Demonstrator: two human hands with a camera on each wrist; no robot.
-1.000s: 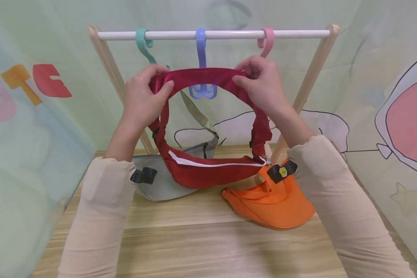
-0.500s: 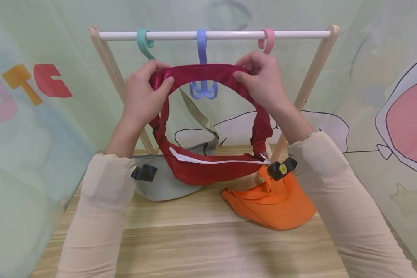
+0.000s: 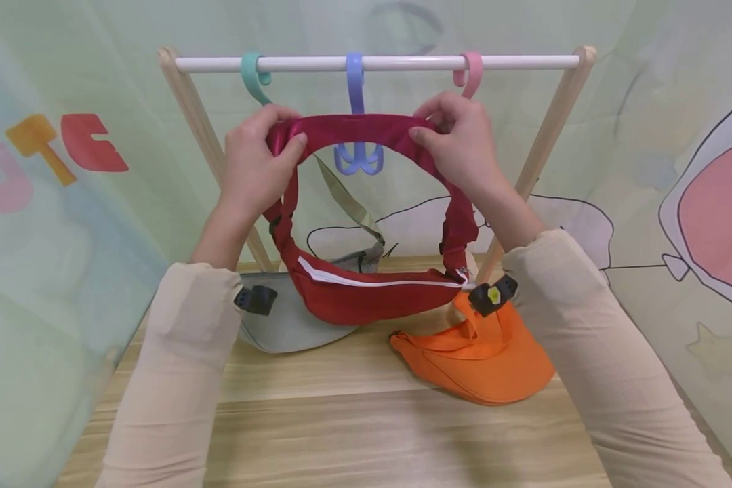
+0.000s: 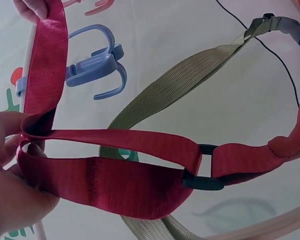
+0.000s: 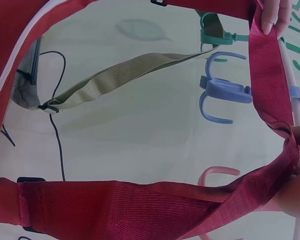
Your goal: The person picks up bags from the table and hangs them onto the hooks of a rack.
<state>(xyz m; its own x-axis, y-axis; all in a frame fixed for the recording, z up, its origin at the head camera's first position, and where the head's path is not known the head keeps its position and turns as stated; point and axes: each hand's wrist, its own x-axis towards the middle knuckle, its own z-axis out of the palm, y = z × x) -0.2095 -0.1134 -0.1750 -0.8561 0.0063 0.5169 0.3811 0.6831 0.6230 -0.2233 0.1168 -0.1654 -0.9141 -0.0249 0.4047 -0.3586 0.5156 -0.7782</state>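
A red waist bag with a white zipper hangs in the air by its looped strap, in front of a wooden rack. My left hand pinches the strap at the loop's upper left, thumb toward me. At the upper right, my right hand pinches the same strap. Between the two hands the strap runs across a blue hook, whose prongs show beneath it. In the left wrist view, a black buckle joins the folded strap to the bag's end. The right wrist view shows the strap twisted near my right hand.
A white bar carries a green hook, the blue hook and a pink hook. A grey bag hangs from the green hook by its olive strap. An orange cloth item with straps lies on the wooden table.
Both hands have risen slightly, lifting the red waist bag a little. Over the last half second they have stayed almost still, keeping their grip on the strap.
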